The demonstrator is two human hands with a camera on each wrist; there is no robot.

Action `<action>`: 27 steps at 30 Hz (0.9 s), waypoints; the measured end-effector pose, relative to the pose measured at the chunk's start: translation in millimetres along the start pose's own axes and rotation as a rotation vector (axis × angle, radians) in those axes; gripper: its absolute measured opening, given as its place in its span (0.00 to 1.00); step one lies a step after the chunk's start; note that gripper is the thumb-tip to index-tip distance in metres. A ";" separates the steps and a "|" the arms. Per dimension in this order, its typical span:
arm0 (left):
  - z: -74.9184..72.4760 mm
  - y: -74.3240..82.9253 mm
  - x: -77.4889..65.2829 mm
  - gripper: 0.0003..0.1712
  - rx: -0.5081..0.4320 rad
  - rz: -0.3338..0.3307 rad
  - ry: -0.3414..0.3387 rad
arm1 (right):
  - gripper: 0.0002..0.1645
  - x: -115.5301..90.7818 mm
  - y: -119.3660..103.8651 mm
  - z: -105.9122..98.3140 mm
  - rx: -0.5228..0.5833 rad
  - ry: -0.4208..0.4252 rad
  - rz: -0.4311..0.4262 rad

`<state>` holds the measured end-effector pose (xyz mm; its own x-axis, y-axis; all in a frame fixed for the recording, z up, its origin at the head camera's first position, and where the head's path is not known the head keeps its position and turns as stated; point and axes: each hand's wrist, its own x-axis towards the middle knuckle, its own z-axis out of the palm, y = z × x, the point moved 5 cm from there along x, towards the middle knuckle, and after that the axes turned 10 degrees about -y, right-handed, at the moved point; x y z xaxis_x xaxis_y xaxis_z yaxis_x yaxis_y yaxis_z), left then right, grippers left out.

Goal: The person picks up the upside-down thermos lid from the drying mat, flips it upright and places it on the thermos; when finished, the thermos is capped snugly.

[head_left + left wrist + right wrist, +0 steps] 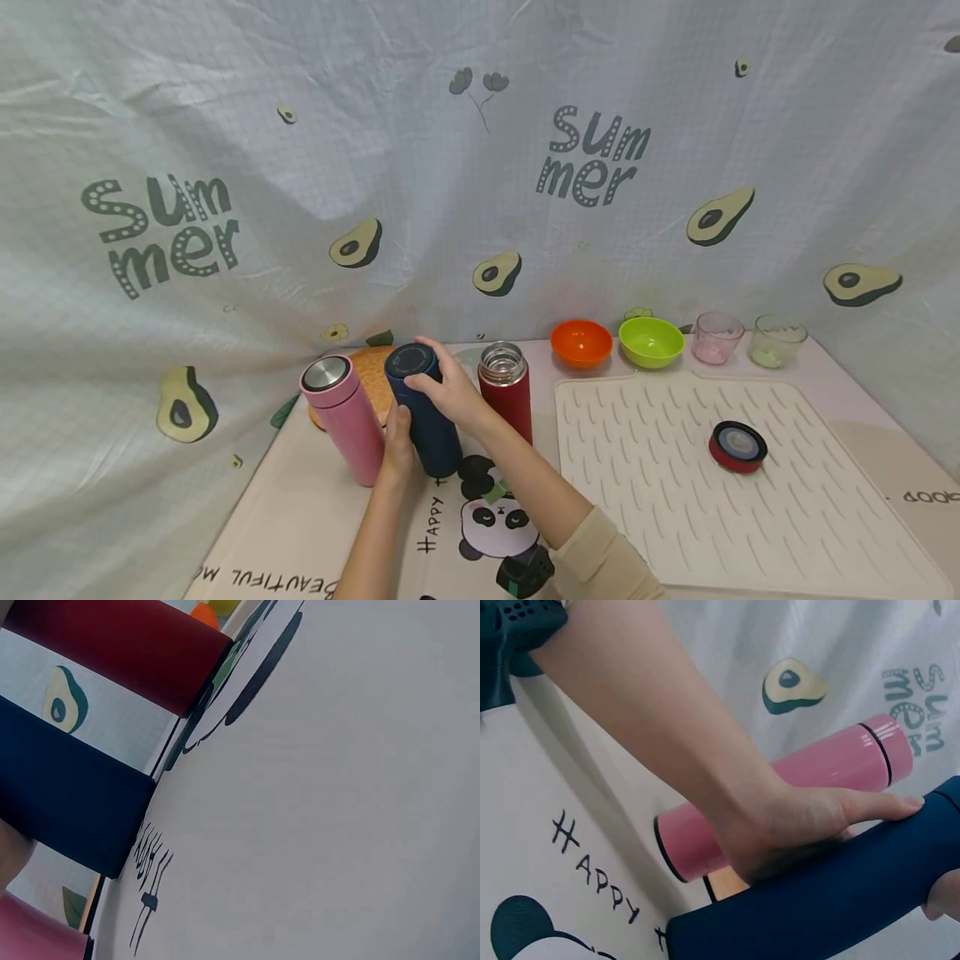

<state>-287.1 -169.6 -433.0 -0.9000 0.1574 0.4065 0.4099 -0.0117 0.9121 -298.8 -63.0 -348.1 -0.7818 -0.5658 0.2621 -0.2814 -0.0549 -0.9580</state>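
Blue flask point(433, 437): on the left part of the table, between the pink flask point(348, 425) at left and the red flask point(506, 404) at right; base contact I can't confirm.
Left hand point(400, 450): clamped round the blue body.
Right hand point(452, 393): fingers and thumb gripping the top, by the blue lid point(411, 359).
Done: red flask uncapped — a red lid point(738, 447), presumably its own, lies on the mat point(637, 492) at right.
Left to do: blue and pink remain capped; blue seems in work, turning direction unreadable from my station.
Blue finish: dark navy, straight-sided, faint marks on top.
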 end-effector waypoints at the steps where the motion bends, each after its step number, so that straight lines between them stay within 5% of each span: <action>1: 0.1 -0.1 -0.3 0.49 0.001 0.000 -0.002 | 0.35 -0.2 -0.2 0.3 0.011 -0.011 0.000; 9: -0.6 1.1 -1.3 0.47 0.021 0.022 -0.019 | 0.35 0.7 0.5 -1.4 0.001 0.075 -0.011; 16: -0.6 1.2 -1.7 0.47 0.030 0.041 -0.014 | 0.35 -0.5 -1.8 1.6 0.041 -0.002 0.003; 23: -1.2 1.9 -0.7 0.46 0.033 0.053 -0.022 | 0.35 3.1 1.1 -1.4 0.015 0.100 0.023; 27: -1.0 2.7 -0.6 0.46 0.037 0.052 -0.025 | 0.34 2.3 0.1 -0.2 0.027 0.067 0.021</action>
<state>-285.6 -170.7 -430.7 -0.8737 0.1818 0.4513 0.4615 0.0162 0.8870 -300.8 -64.2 -347.5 -0.8228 -0.5111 0.2485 -0.2503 -0.0666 -0.9659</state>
